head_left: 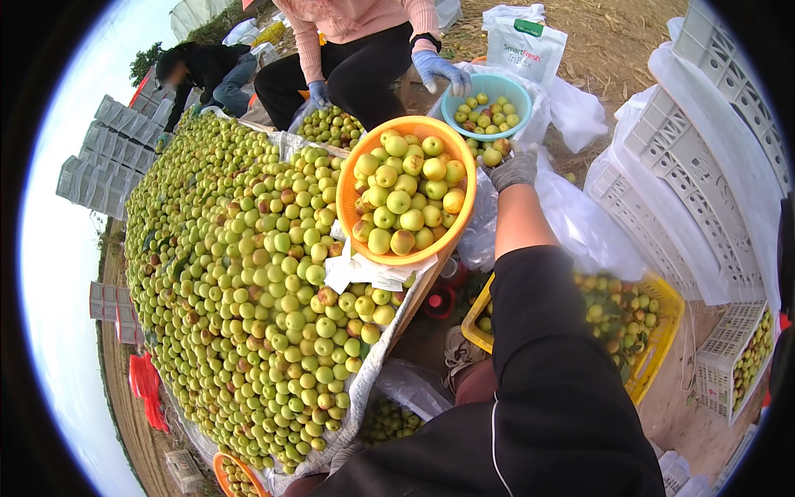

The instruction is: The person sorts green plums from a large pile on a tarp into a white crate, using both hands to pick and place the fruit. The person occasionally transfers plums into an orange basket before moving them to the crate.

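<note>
My right hand [514, 168], in a grey glove, reaches forward at the upper right with its fingers on a yellow-green fruit with a brownish blush [492, 156]. It is over a plastic-lined container of similar fruit, just below a light blue plastic bowl [526, 102] partly filled with fruit. To the left of the hand, an orange plastic basket [470, 186] full of yellow-green fruit stands on the near edge of a large fruit heap [267, 261]. White paper slips [366, 272] lie against the basket's near side. My left hand is out of view.
A co-worker in a pink top [354, 25] sits opposite, one gloved hand at the blue bowl. Another person [214, 74] bends over the heap's far end. A yellow crate [667, 329] of fruit and leaves lies beneath my arm. Stacked pale crates [689, 161] with white liners stand right.
</note>
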`<state>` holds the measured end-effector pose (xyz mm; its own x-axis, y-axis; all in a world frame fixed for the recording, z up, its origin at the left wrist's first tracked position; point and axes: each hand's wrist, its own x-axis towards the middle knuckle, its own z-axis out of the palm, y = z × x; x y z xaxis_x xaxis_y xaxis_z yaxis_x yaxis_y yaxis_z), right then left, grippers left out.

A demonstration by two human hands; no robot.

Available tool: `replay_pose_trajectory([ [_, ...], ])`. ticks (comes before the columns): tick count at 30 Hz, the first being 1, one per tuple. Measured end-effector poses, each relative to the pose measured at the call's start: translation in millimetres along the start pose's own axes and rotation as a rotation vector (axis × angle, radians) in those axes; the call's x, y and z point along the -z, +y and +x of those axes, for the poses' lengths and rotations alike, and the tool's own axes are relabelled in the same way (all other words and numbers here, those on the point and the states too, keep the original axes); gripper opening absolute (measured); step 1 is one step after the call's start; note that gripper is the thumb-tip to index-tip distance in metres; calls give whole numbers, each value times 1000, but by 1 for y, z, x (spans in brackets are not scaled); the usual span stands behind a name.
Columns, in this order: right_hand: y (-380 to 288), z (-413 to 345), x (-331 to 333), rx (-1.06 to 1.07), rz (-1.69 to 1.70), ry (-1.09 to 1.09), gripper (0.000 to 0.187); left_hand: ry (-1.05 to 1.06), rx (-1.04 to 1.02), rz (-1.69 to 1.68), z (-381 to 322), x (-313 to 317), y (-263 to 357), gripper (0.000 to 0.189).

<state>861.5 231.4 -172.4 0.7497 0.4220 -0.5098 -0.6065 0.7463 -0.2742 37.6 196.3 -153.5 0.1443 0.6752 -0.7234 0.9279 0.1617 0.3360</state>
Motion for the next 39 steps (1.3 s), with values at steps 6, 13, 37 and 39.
replay_pose_trajectory([
  [6,-3,7,0,7,-4,-217,88,-1,0,5,-1,3,2,34],
  [13,-1,5,-2,-68,36,-188,96,-8,12,13,-3,3,10,35],
  [37,-120,-260,196,-143,-760,101,58,49,-219,-180,-162,-44,-18,38],
  [39,-120,-280,212,-110,-831,94,55,10,-208,-309,-181,-37,-32,43],
])
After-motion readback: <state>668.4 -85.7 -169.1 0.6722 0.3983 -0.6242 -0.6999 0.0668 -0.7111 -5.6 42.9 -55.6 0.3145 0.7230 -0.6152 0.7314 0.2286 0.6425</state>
